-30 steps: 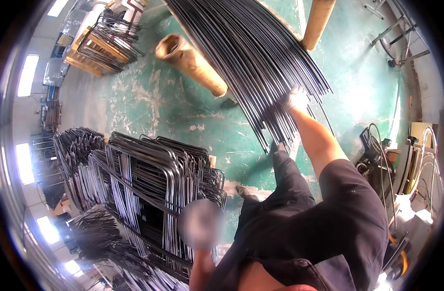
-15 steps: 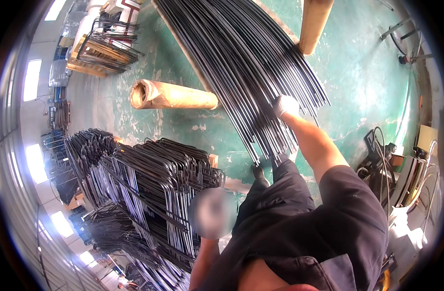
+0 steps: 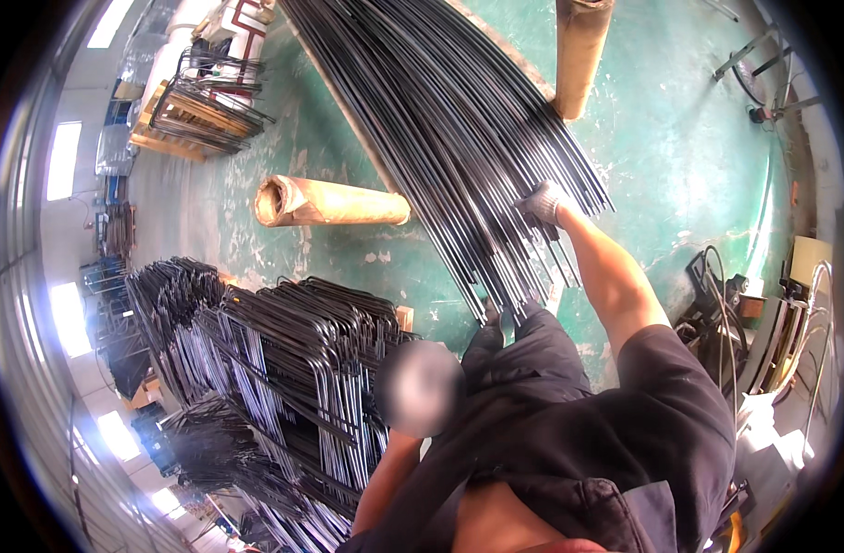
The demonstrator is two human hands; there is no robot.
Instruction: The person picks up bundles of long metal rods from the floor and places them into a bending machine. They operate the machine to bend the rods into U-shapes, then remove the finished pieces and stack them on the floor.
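A large bundle of long, thin black metal rods [image 3: 440, 138] runs from the far side toward my feet, its near ends uneven. My right hand [image 3: 542, 200], in a light glove with darker fingers, is closed over rods on the right part of the bundle, a little short of their near ends. How many it grips does not show. My left hand [image 3: 420, 389] is hidden under a round blur. It is held low beside my left hip, near a stack of bent black metal frames [image 3: 302, 323], and I cannot see its fingers.
A brown cardboard tube [image 3: 334, 203] lies left of the rods, and another tube [image 3: 583, 60] is at their far right. More bent frames sit on a wooden pallet [image 3: 168, 143] at the far left. Machinery with cables [image 3: 726, 313] stands at the right.
My right hand has shifted slightly nearer on the rods. A rod near it now sticks out toward me. My left hand has moved a little right and up in view.
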